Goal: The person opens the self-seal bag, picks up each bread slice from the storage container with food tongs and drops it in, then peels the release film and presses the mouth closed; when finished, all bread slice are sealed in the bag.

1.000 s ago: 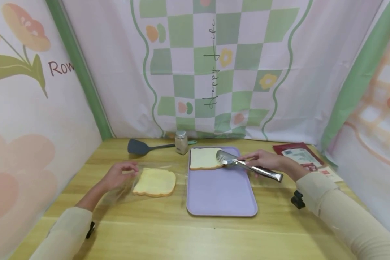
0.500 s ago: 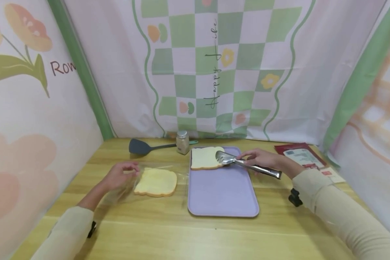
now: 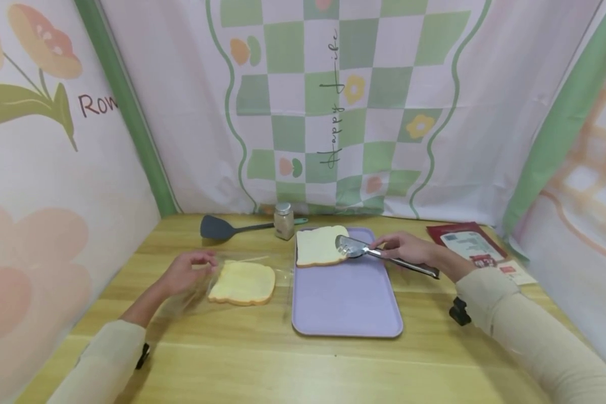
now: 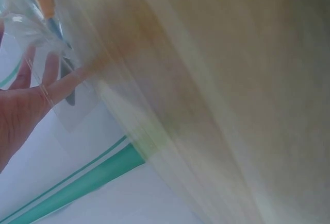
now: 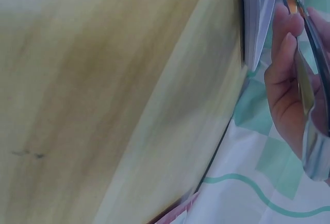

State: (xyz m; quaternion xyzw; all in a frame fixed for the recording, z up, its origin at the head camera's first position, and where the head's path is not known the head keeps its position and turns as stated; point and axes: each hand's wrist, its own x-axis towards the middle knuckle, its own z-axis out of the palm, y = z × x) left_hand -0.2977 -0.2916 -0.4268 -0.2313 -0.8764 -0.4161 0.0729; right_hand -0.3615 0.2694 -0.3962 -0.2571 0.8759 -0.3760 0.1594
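Note:
In the head view, my right hand [image 3: 406, 247] grips metal tongs [image 3: 389, 258] partway along their arms. The tongs' scalloped head is on the right edge of a bread slice [image 3: 320, 246]. That slice lies slightly askew at the far left of a lilac tray [image 3: 345, 303]. On the left, my left hand [image 3: 184, 273] holds the end of a clear plastic bag [image 3: 283, 275]; the left wrist view has the film [image 4: 62, 54] between thumb and fingers. A second bread slice [image 3: 242, 283] lies on the bag, beside the tray. In the right wrist view, fingers [image 5: 283, 54] wrap the tongs.
Behind the bag lies a dark spatula [image 3: 217, 228]. A small glass jar [image 3: 283, 221] with a metal lid stands by its handle. A red and white packet [image 3: 467, 241] lies at the back right. A patterned curtain [image 3: 288, 134] hangs along the table's back edge.
The slice on the tray has turned slightly and its left side has shifted a little toward the front. The tongs' arms look closer together. The left hand and the other slice have hardly moved.

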